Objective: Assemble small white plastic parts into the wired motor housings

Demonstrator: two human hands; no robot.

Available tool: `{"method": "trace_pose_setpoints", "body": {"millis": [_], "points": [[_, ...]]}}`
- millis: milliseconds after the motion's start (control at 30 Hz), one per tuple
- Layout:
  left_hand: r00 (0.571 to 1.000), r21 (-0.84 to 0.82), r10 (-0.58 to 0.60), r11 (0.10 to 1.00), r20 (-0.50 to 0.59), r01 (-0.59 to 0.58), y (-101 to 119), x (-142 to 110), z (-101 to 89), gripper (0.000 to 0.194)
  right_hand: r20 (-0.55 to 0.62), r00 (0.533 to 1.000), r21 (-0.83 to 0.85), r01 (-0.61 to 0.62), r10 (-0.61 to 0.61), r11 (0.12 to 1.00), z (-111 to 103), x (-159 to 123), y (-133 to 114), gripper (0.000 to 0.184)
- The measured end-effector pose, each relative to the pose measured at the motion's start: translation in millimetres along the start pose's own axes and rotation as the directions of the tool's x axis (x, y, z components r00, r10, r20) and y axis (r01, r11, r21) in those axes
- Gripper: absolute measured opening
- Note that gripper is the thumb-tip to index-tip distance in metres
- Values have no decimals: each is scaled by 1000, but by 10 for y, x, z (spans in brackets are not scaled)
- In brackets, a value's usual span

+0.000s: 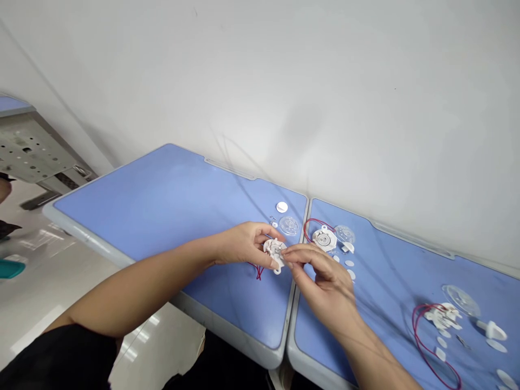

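Observation:
My left hand (254, 245) grips a small round white plastic housing (273, 250) by its edges, thumb at the near side and fingers behind. Metal parts show in its middle, and red wires (259, 272) hang below it. My right hand (319, 271) has its thumb and fingertips pinched together at the housing's right side; whatever lies between them is hidden. Just beyond the hands are a clear plastic disc (288, 225), a white round cap (281, 207) and a small white piece (274, 223).
On the right desk (390, 303) lies a similar white housing (324, 238) with red wire, a clear disc (345, 234) and a white knob (348, 247). Farther right are another white housing (443, 316), a clear disc (461, 299) and a knob (492, 329). A wall (260, 97) stands behind.

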State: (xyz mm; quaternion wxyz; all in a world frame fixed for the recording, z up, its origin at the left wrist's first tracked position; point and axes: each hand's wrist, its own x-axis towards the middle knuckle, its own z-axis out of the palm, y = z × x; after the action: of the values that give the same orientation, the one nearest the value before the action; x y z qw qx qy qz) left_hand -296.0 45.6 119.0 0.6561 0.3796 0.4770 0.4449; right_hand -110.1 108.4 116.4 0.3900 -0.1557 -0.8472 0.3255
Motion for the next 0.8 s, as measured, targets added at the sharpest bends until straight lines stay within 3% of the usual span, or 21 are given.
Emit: {"method": "trace_pose_setpoints", "body": {"millis": [433, 800], "points": [[999, 21, 21, 1000, 36, -22, -1, -8, 47, 55, -9, 1000, 53, 7, -6, 999, 44, 12, 7, 20], [998, 114, 51, 992, 24, -54, -56, -2, 68, 57, -33, 996, 137, -73, 78, 988, 44, -5, 17, 14]]}}
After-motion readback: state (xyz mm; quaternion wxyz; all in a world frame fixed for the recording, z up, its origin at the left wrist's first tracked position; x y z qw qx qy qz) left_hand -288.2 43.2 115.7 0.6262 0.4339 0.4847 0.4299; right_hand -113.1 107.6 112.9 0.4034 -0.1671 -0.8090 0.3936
